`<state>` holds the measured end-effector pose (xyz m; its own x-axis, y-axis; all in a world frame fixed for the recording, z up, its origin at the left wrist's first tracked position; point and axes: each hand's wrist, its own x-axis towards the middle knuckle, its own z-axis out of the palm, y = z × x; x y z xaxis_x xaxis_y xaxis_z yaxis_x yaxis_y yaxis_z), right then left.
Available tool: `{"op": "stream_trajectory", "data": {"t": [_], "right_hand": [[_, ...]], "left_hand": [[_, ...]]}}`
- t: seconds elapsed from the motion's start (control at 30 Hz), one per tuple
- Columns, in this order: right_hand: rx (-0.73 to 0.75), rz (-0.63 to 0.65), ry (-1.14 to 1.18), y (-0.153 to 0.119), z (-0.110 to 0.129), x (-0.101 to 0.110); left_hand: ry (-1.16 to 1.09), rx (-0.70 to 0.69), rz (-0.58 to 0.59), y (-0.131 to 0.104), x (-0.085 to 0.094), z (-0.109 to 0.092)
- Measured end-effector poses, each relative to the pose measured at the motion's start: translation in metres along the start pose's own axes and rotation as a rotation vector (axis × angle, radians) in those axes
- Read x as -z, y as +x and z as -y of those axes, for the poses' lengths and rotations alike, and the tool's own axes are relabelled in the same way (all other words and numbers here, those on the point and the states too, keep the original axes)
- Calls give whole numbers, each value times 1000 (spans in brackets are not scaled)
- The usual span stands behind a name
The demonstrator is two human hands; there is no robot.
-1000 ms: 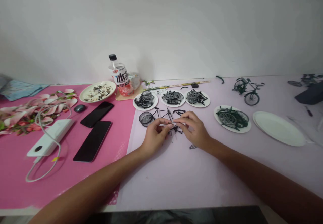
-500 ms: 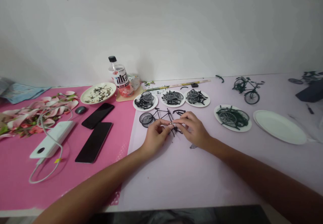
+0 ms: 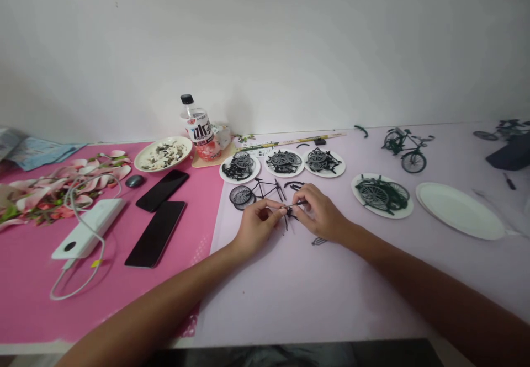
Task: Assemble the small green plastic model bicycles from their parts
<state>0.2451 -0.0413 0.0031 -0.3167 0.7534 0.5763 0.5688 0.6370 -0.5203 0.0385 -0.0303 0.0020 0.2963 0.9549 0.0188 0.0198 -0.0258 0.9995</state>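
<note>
My left hand and my right hand meet at the fingertips over the lilac sheet, both in a pinch. From my right fingers sticks out a small dark bicycle part. What my left fingertips pinch is too small to make out. Just behind my hands lies a black model bicycle frame, with a spoked wheel at its left end. A curved black piece rests beyond my right hand, and a small dark piece lies under its wrist.
Plates of black bicycle parts stand in a row behind. To the right are a plate of green parts, an oval white plate and a green model bicycle. Phones, a power bank and a bottle are left.
My right fingers have shifted slightly, and a dark part now shows at them. My left hand stays almost in place. The whole view has moved a little.
</note>
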Motion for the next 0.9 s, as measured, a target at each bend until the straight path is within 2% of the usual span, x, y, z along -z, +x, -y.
{"op": "stream_trajectory", "data": {"t": [0.23, 0.6, 0.9], "right_hand": [[58, -35, 99, 1, -7, -5], [57, 12, 49, 3, -9, 2], [-42, 49, 120, 1, 3, 4]], "left_hand": [[-27, 13, -18, 3, 2, 6], [17, -10, -11, 2, 1, 3], [39, -22, 5, 0, 1, 0]]}}
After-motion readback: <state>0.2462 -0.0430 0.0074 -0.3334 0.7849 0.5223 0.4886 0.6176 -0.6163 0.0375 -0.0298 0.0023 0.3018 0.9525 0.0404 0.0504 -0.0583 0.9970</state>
